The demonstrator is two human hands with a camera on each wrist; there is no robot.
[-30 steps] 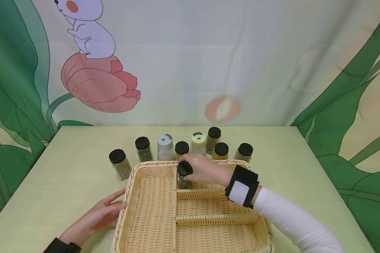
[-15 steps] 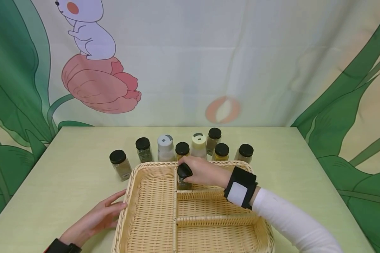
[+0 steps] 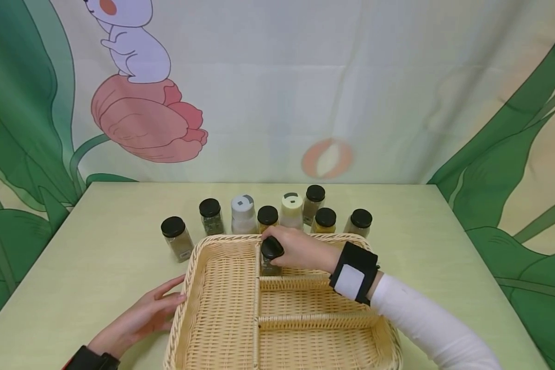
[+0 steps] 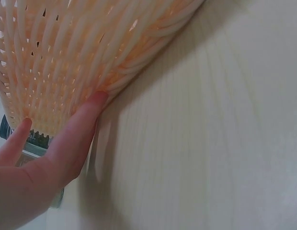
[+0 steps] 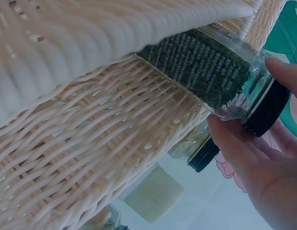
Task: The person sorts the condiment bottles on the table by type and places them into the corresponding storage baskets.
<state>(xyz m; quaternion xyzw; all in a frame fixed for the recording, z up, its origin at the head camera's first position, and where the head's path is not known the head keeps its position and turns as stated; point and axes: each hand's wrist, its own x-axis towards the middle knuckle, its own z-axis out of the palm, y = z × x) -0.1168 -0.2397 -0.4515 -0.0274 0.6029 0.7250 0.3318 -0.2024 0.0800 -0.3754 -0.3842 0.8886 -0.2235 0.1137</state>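
Note:
My right hand grips a spice jar by its black lid and neck, inside the back right compartment of a wicker basket. In the right wrist view the jar is clear, with dark green flakes and white print, and stands close beside the woven divider; thumb and fingers wrap around its lid end. My left hand rests against the basket's left outer wall. Seen from the left wrist, its thumb and a finger lie straight along the weave.
Behind the basket stand several more jars, among them a green-flake jar, a white-capped bottle and a yellow-capped bottle. Another jar stands off the basket's back left corner. A printed curtain hangs behind the table.

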